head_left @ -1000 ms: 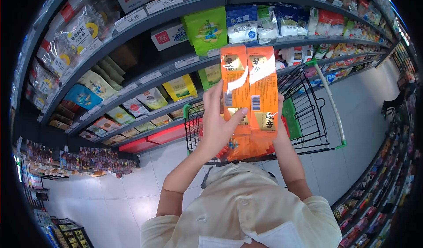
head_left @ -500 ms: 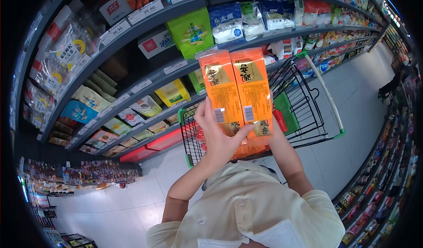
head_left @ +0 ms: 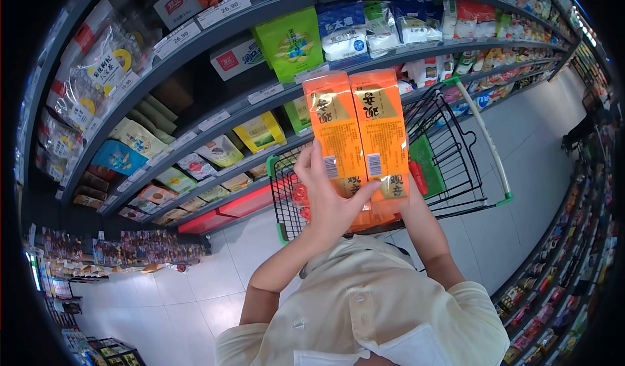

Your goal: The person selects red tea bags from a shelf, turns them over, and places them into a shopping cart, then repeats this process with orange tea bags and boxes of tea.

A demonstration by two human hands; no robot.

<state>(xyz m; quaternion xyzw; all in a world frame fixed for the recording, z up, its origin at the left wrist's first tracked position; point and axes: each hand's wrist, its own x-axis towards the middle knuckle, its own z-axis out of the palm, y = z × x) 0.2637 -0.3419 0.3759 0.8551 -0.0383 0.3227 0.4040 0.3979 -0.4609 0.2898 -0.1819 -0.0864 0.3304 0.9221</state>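
Two orange tea boxes (head_left: pixel 379 128) with gold labels, barcodes and shiny clear wrap are held side by side in front of my chest. My left hand (head_left: pixel 320 193) grips them from the left, its thumb across the lower front and its fingers along the left edge. Behind the lower right side is my right hand (head_left: pixel 411 200), its fingers hidden by the boxes. More orange packaging shows under them. Beyond the boxes stands a black wire shopping cart (head_left: pixel 449 158) with green corners, holding red items.
Curved shelves (head_left: pixel 260 60) ahead carry bagged goods, a green pouch (head_left: pixel 290 44), a yellow pouch (head_left: pixel 259 132) and price tags. More shelves (head_left: pixel 560 281) line the right. Hanging packets (head_left: pixel 124 245) are at lower left. A person (head_left: pixel 583 128) in dark clothes is far right.
The boxes and both hands sit slightly further right in view. The shelves and cart have also shifted a little with the camera. My grip looks unchanged.
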